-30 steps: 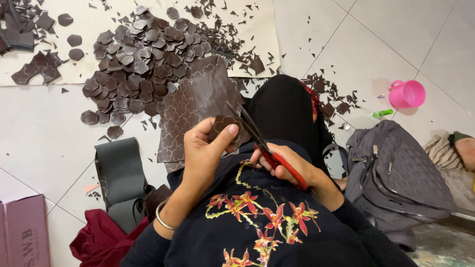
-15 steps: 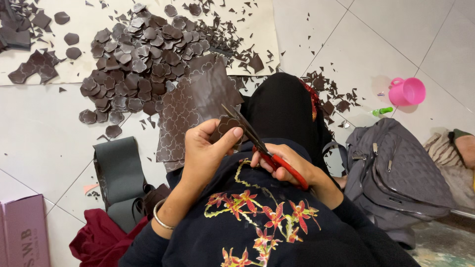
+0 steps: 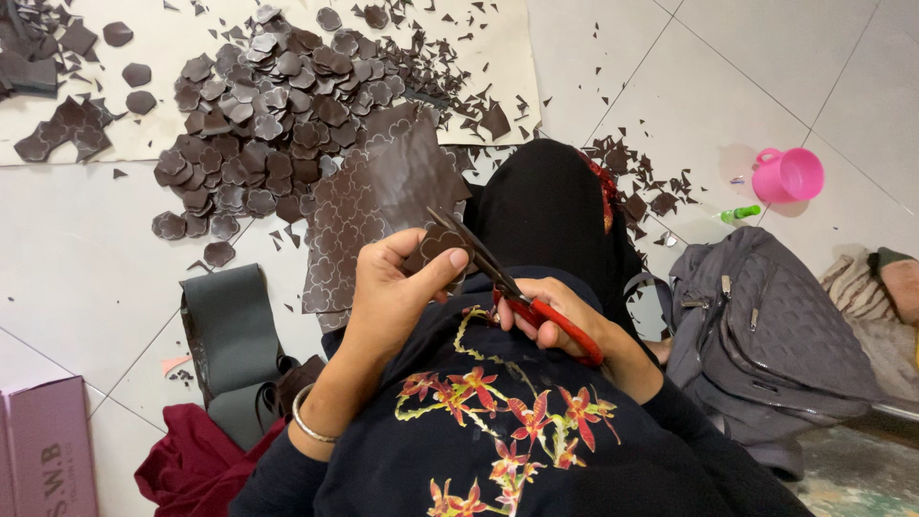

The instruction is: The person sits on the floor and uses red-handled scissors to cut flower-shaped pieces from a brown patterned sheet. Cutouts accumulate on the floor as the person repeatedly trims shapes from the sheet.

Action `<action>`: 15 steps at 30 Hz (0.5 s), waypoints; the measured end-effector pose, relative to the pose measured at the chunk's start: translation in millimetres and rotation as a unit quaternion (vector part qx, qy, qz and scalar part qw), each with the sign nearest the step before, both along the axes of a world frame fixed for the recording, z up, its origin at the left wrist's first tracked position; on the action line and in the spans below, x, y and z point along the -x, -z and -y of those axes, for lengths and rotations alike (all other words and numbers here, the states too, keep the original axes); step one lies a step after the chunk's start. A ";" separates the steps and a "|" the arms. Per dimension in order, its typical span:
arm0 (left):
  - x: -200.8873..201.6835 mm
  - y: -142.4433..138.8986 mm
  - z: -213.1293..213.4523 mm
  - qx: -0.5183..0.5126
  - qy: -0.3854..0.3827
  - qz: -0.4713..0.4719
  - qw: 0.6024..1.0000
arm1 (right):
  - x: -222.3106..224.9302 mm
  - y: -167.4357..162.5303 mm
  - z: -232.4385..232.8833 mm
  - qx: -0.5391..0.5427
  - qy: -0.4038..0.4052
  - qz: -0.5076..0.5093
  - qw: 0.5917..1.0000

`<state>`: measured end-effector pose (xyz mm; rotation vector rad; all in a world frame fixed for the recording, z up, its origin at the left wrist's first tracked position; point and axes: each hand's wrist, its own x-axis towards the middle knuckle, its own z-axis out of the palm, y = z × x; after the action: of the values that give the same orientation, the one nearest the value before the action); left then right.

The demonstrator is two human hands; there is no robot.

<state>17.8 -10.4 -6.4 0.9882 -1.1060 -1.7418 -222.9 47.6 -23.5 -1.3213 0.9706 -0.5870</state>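
L hand (image 3: pixel 388 297) pinches a small dark brown cut-out piece (image 3: pixel 433 245) betw thumb and fingers, held up over the lap; the piece sits at the lower right corner of the big patterned brown sheet (image 3: pixel 378 206), which lies across the lap w/ its top edge tilted up toward the paper. R hand (image 3: pixel 555 316) is wrapped around the red handles of the scissors (image 3: pixel 507 282), just right of the sheet; dark blades point up-left, parted narrow, tips right at the piece's edge. Can't tell if blades actually bite the piece. Silver bangle (image 3: pixel 311 431) on L wrist, below the sheet. Above the sheet, a heap of cut pieces (image 3: pixel 258 124) of the same brown, scalloped shape, spread on a cream paper sheet (image 3: pixel 498 57) on the tiled floor (image 3: pixel 77 258); tiny offcuts (image 3: pixel 641 177) scattered to the sheet's right, past the black-clad knee. Left-below the sheet: grey strip of material (image 3: pixel 230 330) curled on the floor, dark red cloth (image 3: pixel 191 464) under it, pink box (image 3: pixel 48 450) further left at frame edge. Well right of the sheet: grey quilted bag (image 3: pixel 766 325), and above that a pink plastic cup (image 3: pixel 787 174) w/ a small green item beside it. Person wears a dark top w/ red-yellow floral print (image 3: pixel 498 412).
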 end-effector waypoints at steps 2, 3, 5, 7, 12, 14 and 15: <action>-0.2 -0.3 0.5 0.003 0.003 -0.011 1.000 | 1.4 0.9 -0.7 -0.020 0.000 0.012 1.000; -0.3 -0.5 0.8 0.005 0.005 -0.016 1.000 | 1.9 1.4 -1.0 -0.030 0.001 0.018 0.999; -0.5 -0.7 0.6 0.001 0.003 -0.018 1.000 | 1.7 2.7 -2.1 -0.024 0.003 0.026 0.999; 0.0 -1.0 0.8 -0.001 0.003 -0.015 1.000 | 2.5 3.9 -2.9 -0.025 0.007 0.030 0.999; 0.2 -0.6 -0.2 -0.011 0.002 0.006 1.000 | 7.6 10.1 -5.3 -0.019 0.007 0.019 1.000; 0.3 0.2 -0.1 0.002 0.001 0.002 1.000 | 8.2 14.7 -8.1 -0.065 0.030 0.009 0.997; 0.4 0.8 0.1 0.009 0.001 0.000 1.000 | 8.1 17.2 -9.3 -0.088 0.041 0.004 0.995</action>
<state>17.3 -10.5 -7.2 0.9748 -1.1214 -1.7307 -231.1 56.9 -40.8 -1.1263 1.0487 -0.5557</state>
